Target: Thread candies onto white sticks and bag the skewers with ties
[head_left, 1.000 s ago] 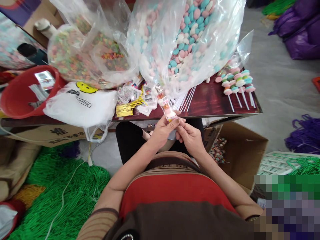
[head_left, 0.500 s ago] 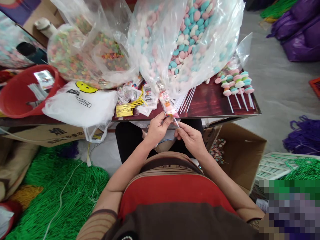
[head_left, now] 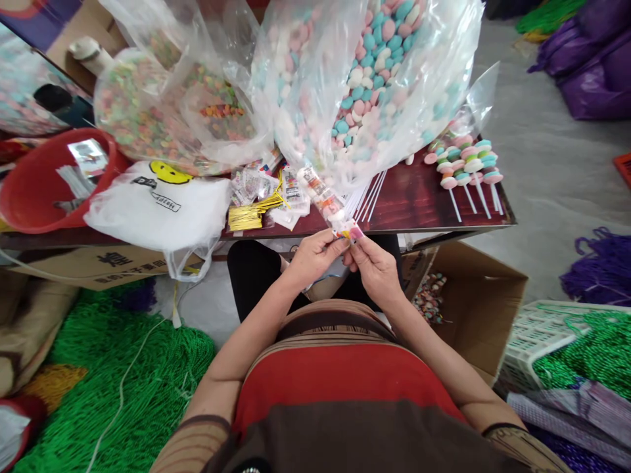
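Observation:
A candy skewer in a clear printed wrapper [head_left: 323,197] points up and left over the table's front edge. Its lower, open-looking end is pinched between my left hand [head_left: 318,257] and my right hand [head_left: 377,266], whose fingertips nearly meet there. The stick is hidden by the fingers and the wrapper. Just beyond the wrapper, several white sticks [head_left: 372,197] lie on the dark red table [head_left: 409,203]. To the left are a bundle of gold twist ties [head_left: 245,217] and a pile of printed clear wrappers [head_left: 254,182].
Large bags of pastel candies [head_left: 365,92] and small gummies [head_left: 148,112] fill the table's back. Finished-looking skewers [head_left: 468,167] lie at the right corner. A white smiley bag [head_left: 162,203] and red basin [head_left: 29,190] stand left. An open carton [head_left: 483,302] holds skewers below right.
My right hand has moved from the stick up to the wrapper's lower end, which is now spread between both hands. The wrapped skewer has tilted further left.

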`<action>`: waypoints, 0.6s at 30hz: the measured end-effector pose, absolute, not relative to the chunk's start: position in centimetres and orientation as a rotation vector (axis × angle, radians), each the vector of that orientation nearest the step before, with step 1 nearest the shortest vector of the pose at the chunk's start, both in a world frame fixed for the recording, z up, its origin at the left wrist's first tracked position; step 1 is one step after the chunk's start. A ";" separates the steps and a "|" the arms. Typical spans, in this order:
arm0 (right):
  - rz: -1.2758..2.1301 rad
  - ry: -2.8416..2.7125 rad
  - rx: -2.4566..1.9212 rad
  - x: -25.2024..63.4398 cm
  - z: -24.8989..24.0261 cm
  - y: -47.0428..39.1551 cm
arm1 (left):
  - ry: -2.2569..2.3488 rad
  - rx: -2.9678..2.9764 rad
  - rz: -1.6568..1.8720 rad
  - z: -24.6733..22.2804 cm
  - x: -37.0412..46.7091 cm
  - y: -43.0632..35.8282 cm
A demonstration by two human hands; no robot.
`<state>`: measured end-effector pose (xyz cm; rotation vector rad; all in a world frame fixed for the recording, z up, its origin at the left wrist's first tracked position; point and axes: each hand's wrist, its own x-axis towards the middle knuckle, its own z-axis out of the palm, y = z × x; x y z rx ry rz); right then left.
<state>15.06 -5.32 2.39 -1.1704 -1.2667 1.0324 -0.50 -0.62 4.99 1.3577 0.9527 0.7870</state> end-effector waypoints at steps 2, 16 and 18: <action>1.042 -1.233 -1.167 15.0 2.3 -5.4 | 0.964 1.216 0.837 5.1 -1.0 -0.1; 1.116 -1.188 -1.285 13.2 1.7 -5.9 | 0.788 0.618 0.925 5.5 2.1 -1.0; 1.167 -1.284 -1.300 14.1 2.1 -5.7 | 0.806 0.623 0.915 5.0 1.8 -1.1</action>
